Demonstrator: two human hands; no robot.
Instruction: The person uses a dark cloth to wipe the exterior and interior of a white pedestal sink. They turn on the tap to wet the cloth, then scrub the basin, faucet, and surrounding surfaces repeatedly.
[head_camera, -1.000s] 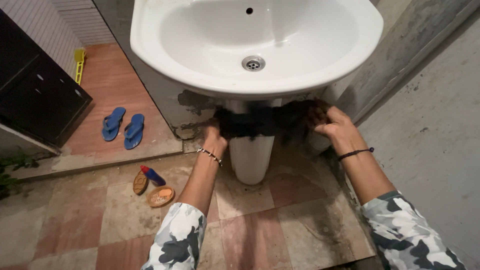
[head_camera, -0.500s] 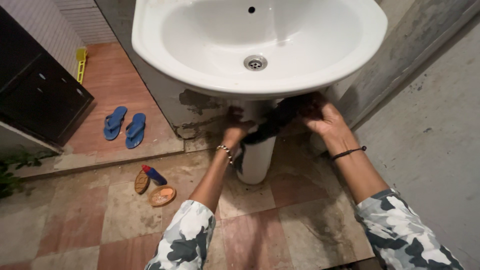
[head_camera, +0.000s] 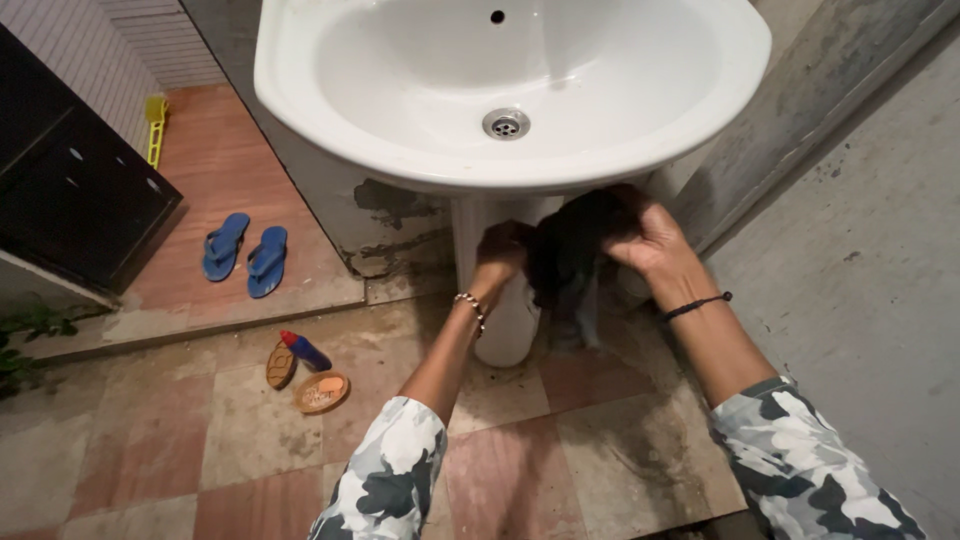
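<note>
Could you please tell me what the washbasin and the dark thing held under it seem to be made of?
The washbasin looks like glazed white ceramic: smooth, glossy, with soft light reflections. The dark cloth, gripped by the left hand and right hand beside the pedestal, seems to be soft fabric: it bunches and hangs limp. The weave is too dark to tell.

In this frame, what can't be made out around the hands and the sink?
- Left hand fingers: head view, tucked behind the dark cloth.
- Pedestal top right: covered by the cloth and right hand.
- Sink back rim and tap: cut off by the top edge.
- Small floor items: too small to identify.
</note>
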